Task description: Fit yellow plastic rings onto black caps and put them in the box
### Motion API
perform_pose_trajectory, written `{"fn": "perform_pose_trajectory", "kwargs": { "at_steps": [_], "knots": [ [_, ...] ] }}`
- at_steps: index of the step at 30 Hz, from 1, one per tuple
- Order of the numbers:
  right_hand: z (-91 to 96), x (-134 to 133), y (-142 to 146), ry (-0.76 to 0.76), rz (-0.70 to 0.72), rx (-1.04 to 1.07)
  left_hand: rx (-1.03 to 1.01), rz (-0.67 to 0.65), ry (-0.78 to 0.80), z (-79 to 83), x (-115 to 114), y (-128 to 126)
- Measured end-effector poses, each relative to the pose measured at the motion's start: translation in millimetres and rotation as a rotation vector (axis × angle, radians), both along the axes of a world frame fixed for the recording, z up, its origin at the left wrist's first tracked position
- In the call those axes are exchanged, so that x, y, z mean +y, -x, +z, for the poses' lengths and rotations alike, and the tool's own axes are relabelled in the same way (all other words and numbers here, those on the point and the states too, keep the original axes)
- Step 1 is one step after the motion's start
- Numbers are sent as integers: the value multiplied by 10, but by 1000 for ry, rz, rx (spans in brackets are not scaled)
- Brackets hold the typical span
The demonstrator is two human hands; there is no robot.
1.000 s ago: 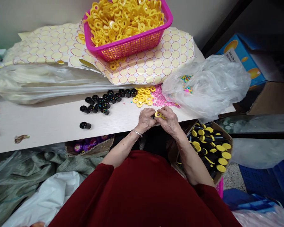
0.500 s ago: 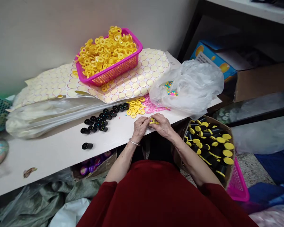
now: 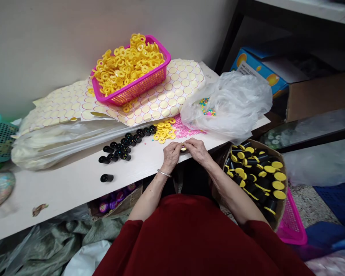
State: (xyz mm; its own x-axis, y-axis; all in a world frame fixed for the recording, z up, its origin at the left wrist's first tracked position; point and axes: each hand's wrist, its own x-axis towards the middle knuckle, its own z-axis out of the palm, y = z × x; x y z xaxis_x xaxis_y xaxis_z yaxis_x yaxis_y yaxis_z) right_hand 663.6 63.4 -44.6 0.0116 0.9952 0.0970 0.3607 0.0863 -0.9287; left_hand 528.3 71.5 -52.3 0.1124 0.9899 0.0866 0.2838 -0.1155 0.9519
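At the table's front edge, my left hand (image 3: 171,156) and my right hand (image 3: 198,151) meet, fingers closed on one small yellow ring cap (image 3: 183,148) from both sides. A dark spot with a bit of pink shows in the cap's centre, and something dark shows beneath it; the fingers hide the rest. Just beyond my hands lie a small heap of loose yellow ring caps (image 3: 164,131) and a scatter of pink beads (image 3: 184,128). Left of these, several short black tubes (image 3: 123,145) stand grouped, with one black tube (image 3: 106,178) apart, nearer the front edge.
A pink basket (image 3: 143,85) heaped with yellow caps rests on sticker sheets (image 3: 186,78) by the wall. A plastic bag (image 3: 232,103) with coloured beads lies at right. Below it, a carton (image 3: 283,172) holds capped black tubes. A teal basket (image 3: 2,138) stands far left.
My right fingers have drawn in over the yellow cap, and it now shows tilted differently with something dark under it. The view has shifted slightly; the tubes and baskets stay put.
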Motion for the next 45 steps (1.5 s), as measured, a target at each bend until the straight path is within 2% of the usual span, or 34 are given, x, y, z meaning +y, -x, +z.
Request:
{"fn": "perform_pose_trajectory", "kwargs": {
  "at_steps": [6,13,20,28,31,34,37,41,45],
  "knots": [
    [-11,-33,69,105,-83,193,-62,84,102,-71,5,-47],
    [-88,-65,193,229,-206,347,-142,131,79,-69,-26,-101],
    [-128,-76,266,252,-269,368,-419,235,340,-6,-66,-184],
    [-87,-19,282,355,-275,525,-261,220,230,-128,10,-166],
    [-68,-1,335,378,-297,541,-250,228,202,-110,8,-172],
    [37,-32,381,403,-272,543,-264,187,239,2,-38,-154],
    [108,-72,397,352,-310,486,-290,144,306,56,-61,-112],
    [-41,-4,375,355,-343,427,-325,164,416,-50,49,-104],
    [-156,58,357,255,-346,173,-346,171,468,-72,100,-130]
  ]
}}
